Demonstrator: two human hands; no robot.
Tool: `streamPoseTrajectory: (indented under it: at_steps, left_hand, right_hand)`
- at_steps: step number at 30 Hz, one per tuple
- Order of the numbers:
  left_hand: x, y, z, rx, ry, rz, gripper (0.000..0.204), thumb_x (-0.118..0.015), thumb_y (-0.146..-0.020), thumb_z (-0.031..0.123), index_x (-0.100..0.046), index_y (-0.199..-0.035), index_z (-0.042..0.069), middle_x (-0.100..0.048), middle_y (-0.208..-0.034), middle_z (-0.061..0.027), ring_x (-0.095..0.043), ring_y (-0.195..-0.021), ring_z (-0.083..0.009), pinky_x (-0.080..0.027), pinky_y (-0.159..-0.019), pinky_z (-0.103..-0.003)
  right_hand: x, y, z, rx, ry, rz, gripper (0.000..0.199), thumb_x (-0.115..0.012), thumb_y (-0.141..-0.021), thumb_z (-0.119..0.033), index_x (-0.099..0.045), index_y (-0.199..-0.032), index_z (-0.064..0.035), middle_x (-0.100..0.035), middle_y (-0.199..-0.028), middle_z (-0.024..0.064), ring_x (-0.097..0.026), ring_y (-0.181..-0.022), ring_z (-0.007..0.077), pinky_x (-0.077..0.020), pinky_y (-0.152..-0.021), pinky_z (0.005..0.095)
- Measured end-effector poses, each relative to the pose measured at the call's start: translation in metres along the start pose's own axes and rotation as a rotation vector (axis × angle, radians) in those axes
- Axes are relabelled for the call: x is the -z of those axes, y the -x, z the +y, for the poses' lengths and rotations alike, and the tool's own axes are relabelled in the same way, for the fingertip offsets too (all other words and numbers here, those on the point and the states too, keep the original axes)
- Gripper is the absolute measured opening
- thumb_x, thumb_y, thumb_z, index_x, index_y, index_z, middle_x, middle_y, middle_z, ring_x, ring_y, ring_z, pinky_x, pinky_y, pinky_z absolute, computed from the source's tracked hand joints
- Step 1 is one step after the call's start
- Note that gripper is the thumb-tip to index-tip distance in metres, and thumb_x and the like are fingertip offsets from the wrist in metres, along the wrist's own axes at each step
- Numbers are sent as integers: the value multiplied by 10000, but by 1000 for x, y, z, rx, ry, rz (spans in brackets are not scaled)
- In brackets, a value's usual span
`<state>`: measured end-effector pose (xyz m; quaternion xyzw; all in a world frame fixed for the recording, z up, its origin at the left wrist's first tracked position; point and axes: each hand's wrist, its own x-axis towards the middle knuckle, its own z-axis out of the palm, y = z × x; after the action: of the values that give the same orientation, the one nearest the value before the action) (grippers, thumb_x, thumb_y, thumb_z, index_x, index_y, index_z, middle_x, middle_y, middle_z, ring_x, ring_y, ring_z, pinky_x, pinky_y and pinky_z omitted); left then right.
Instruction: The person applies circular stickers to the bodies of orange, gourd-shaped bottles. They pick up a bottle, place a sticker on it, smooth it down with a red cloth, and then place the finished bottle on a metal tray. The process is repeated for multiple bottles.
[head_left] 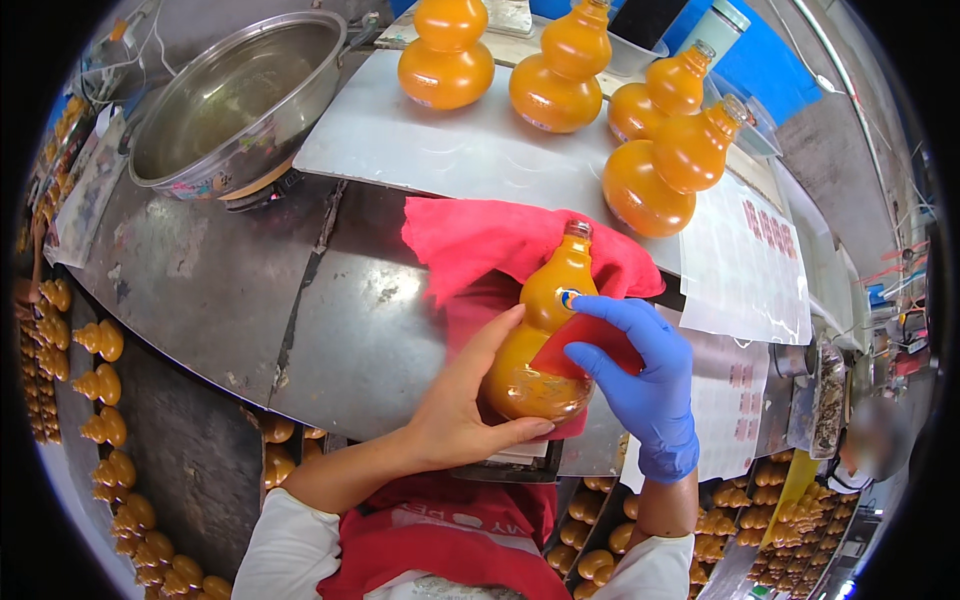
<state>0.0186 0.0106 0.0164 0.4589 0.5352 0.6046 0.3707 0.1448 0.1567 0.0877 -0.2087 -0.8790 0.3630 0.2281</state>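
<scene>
An orange gourd-shaped bottle [522, 360] with a clear-topped neck leans back, tilted slightly right, on a pink-red cloth [480, 232]. Bare, my left hand [462, 392] cups its lower bulb from the left, thumb and fingers spread around the side. My right hand [645, 375], in a blue glove, grips a flat red scraper-like piece [562, 348] that lies against the lower bulb. The gloved index fingertip presses beside a small blue-and-white sticker [567, 297] on the upper bulb. Part of the red piece is hidden by the glove.
Several similar gourd bottles [650, 190] stand on a white board [390, 135] behind. A wide metal pan [235, 110] of liquid is at far left. Sticker sheets [745, 270] lie on the right. Many more gourds [105, 385] line racks around the metal table [200, 270].
</scene>
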Motion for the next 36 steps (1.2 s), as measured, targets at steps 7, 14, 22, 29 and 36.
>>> streamPoseTrajectory:
  at_steps: [7, 14, 22, 29, 36]
  left_hand:
    - [4, 0, 0, 1, -58, -6, 946, -794, -726, 223, -223, -1447, 2, -343, -1420, -236, -376, -1317, -332, -314, -1075, -382]
    - [5, 1, -1, -3, -51, -28, 969, -782, -727, 242, -186, -1449, -9, -310, -1428, -260, -324, -1341, -370, -291, -1093, -404]
    - [10, 5, 1, -171, -155, -16, 942, -802, -705, 202, -237, -1444, 54, -205, -1467, -266, -262, -1360, -401, -293, -1092, -445]
    - [17, 1, -21, -372, -287, -106, 796, -780, -692, 93, -365, -1371, 70, -228, -1454, -274, -325, -1322, -415, -340, -1066, -428]
    - [13, 8, -19, -205, -188, -22, 885, -812, -680, 97, -303, -1395, -14, -389, -1394, -248, -425, -1282, -365, -371, -1046, -382]
  right_hand:
    - [2, 0, -15, -119, -114, 11, 385, -731, -748, -49, -611, -1114, -71, -633, -970, 101, -622, -909, 248, -498, -784, 322]
    - [-2, -17, -20, 59, 211, -164, 375, -749, -743, -114, -602, -1086, -77, -626, -976, 88, -598, -892, 289, -491, -776, 370]
    - [-1, -14, -13, 64, 243, -55, 350, -726, -764, -85, -587, -1084, -58, -624, -953, 88, -593, -895, 250, -483, -803, 336]
    - [17, -3, -28, -360, -246, 64, 331, -692, -756, 35, -594, -1064, -37, -633, -1002, 57, -591, -961, 143, -490, -839, 295]
    - [-3, -26, -37, 90, 262, -229, 333, -701, -764, -61, -628, -1087, -96, -630, -939, 93, -594, -857, 283, -490, -742, 350]
